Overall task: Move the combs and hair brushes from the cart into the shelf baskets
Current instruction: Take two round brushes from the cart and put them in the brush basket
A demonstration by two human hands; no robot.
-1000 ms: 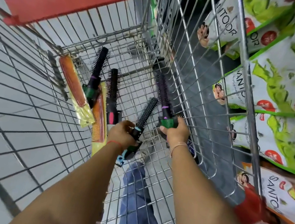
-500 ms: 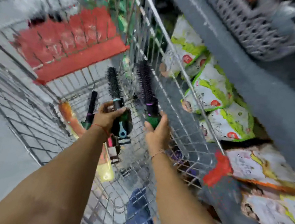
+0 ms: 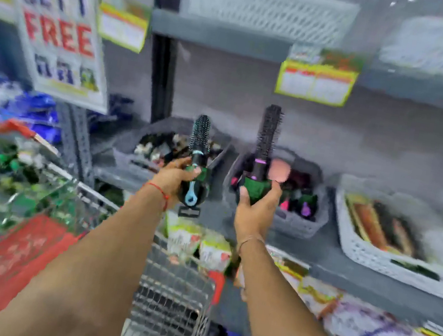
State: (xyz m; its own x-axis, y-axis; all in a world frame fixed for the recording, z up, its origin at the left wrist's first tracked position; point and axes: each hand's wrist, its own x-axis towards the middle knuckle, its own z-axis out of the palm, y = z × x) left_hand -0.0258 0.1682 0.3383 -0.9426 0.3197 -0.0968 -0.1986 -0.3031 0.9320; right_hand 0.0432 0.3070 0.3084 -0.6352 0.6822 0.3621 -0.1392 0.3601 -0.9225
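My left hand point(image 3: 175, 177) grips a round black hair brush with a light-blue ring point(image 3: 200, 140), held upright in front of a dark grey shelf basket point(image 3: 128, 151) of small items. My right hand point(image 3: 257, 203) holds a taller round black brush with a pink ring and green handle point(image 3: 268, 134) upright, just before a second dark grey basket point(image 3: 301, 226) holding brushes. A white basket point(image 3: 381, 261) with orange combs stands further right on the same shelf. The wire cart point(image 3: 174, 293) is below my forearms. The picture is blurred.
A "Buy 2 Get 1 Free" sign point(image 3: 57, 20) hangs at upper left. White baskets point(image 3: 269, 7) sit on the shelf above, with yellow price tags point(image 3: 317, 81) on its edge. Green sachet packs point(image 3: 195, 243) fill the shelf below. The cart's red flap point(image 3: 5, 263) is at lower left.
Both hands have lifted the two brushes out of the cart and up to the shelf baskets. My view has swung up from the cart to the shelf.
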